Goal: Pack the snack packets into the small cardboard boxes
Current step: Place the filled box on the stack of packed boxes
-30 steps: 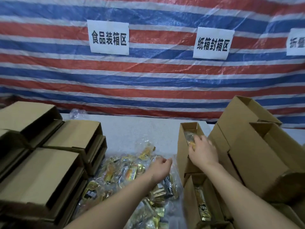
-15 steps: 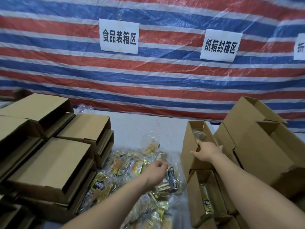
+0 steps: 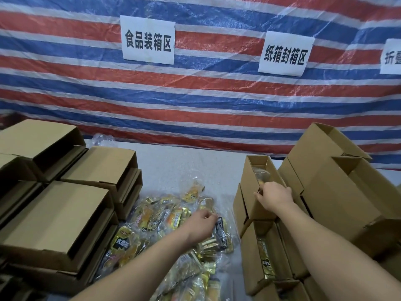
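Note:
A heap of gold and clear snack packets (image 3: 165,233) lies on the table between the box stacks. My left hand (image 3: 202,222) reaches down onto the heap, fingers curled at a packet near the black one. My right hand (image 3: 273,196) rests at the near end of a small open cardboard box (image 3: 252,187), fingers curled over its edge. A clear packet (image 3: 263,175) lies inside that box. In front of it a second open box (image 3: 252,255) holds a gold packet (image 3: 265,260).
Flat brown boxes (image 3: 56,216) are stacked at the left. Larger open cartons (image 3: 338,187) pile up at the right. A striped red, white and blue tarp (image 3: 206,101) with paper signs hangs behind the white table (image 3: 186,164).
My right hand has drawn back from inside the far box to its near end. My left hand has shifted slightly forward over the packet heap.

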The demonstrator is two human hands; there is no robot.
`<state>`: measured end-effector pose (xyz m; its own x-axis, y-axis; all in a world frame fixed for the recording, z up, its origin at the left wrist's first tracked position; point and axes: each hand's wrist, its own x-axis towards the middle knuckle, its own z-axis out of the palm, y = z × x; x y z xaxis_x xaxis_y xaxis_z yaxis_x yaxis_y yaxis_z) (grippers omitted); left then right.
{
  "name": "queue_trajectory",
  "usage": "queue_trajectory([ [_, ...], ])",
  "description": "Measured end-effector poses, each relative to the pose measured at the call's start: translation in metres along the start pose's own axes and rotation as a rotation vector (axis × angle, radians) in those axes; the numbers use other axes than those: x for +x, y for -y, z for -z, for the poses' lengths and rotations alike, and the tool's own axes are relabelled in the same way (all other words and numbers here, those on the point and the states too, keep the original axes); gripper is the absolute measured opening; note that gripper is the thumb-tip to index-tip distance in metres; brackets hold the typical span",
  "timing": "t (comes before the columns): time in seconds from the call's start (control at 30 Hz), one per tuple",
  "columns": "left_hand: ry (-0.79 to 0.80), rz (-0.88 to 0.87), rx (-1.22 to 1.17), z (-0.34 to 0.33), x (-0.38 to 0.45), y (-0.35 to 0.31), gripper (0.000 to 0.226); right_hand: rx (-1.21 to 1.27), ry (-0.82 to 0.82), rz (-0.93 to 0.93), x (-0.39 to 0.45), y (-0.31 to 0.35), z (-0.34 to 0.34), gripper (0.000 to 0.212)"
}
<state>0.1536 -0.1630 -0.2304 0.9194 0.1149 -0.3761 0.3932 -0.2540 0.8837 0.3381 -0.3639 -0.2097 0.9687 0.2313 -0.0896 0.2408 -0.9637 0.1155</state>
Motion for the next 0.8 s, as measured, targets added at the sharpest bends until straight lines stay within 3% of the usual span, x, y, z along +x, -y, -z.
queue_trajectory([
  [0.8,0.049,0.022,0.056,0.002,-0.006,0.017,0.027,0.113,-0.016,-0.068,0.005,-0.005,0.0,0.025],
])
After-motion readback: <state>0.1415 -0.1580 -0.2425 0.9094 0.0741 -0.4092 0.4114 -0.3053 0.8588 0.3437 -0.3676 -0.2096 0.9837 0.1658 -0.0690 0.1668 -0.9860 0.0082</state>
